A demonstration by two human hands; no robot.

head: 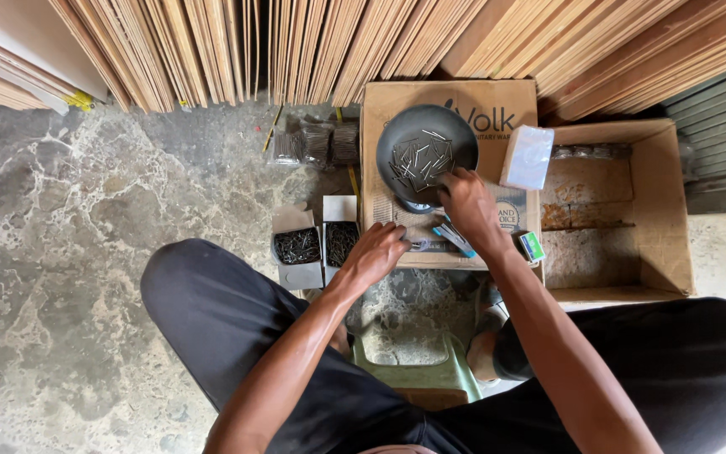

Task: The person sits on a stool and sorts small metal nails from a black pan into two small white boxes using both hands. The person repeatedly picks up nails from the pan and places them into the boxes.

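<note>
A dark round pan (397,134) holding several loose nails (420,157) sits on a flat cardboard box (497,105). My right hand (470,206) reaches to the pan's near rim with its fingertips among the nails; whether they pinch anything is hidden. My left hand (374,252) rests at the cardboard's near-left edge, fingers spread and curled down, holding nothing. Just left of it stand two small open boxes full of dark nails (297,245) (342,242).
A small white packet (527,156) leans at the pan's right. An open empty carton (661,210) stands on the right. Stacked plywood sheets (296,42) line the far side. Nail bundles (317,143) lie on the marble floor (86,252). I sit on a green stool (418,370).
</note>
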